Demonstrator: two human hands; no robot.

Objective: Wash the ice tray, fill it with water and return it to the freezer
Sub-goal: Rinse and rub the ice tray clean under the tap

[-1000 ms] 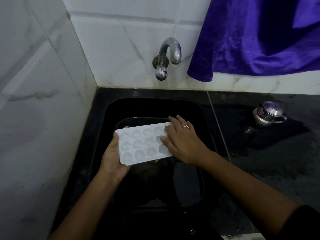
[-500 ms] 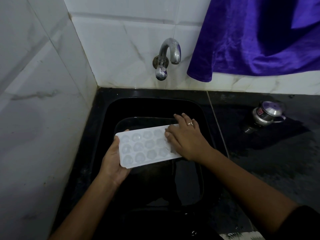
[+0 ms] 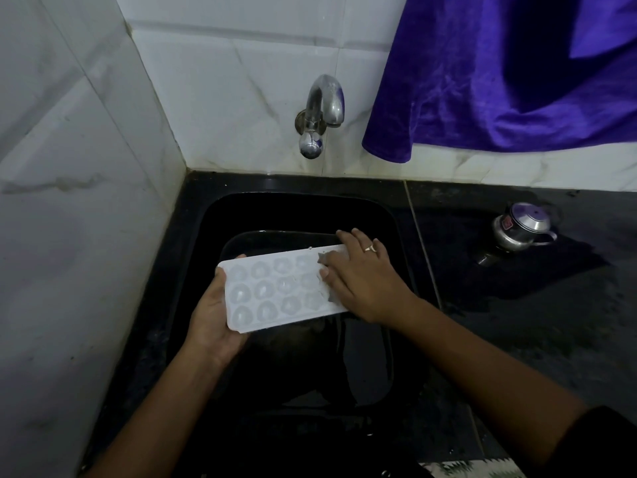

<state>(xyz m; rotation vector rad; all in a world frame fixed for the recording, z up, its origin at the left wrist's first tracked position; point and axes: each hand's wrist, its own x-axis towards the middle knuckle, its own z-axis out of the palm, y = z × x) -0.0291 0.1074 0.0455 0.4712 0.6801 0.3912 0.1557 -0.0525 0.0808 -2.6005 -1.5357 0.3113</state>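
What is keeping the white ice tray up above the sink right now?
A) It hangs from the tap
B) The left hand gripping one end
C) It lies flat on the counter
B: the left hand grips the ice tray by its left end over the sink, while the right hand presses a grey pad on the other end.

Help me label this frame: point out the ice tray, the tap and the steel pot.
ice tray (image 3: 272,291), head view, middle cup of its white top
tap (image 3: 325,86), head view, spout's bend
steel pot (image 3: 529,215), head view, its lid
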